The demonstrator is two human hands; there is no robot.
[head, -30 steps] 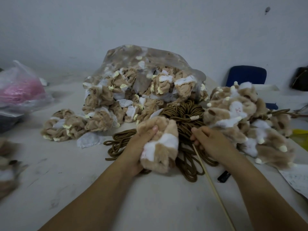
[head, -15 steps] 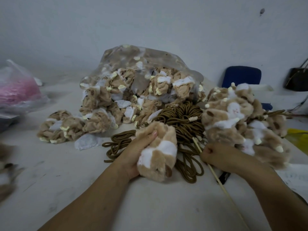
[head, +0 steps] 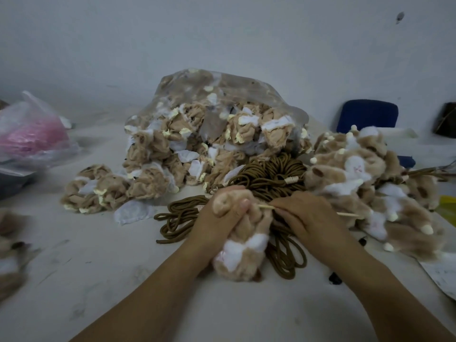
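At tabletop centre: plush toy (head: 243, 253) is resting on the tabletop (head: 123, 280), partly lying over a brown cord coil (head: 269, 174).
Left hand (head: 217, 223): fingers are clenching the toy's upper end.
Right hand (head: 308, 215): fingers are pinching a thin wooden stick (head: 266, 206), its tip pointing at the toy beside the left thumb.
Behind: clear bag (head: 214, 95) is spilling unstuffed plush skins.
Right side: stuffed toy pile (head: 370, 183) is lying beside the coil.

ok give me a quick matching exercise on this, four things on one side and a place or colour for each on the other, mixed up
Things:
1 stick
2 cord
3 chair
4 nearest plush

Matches:
a blue, back right
b gripped by the left hand
c pinched by the right hand
d brown coil on the table

Pairs: 1-c, 2-d, 3-a, 4-b
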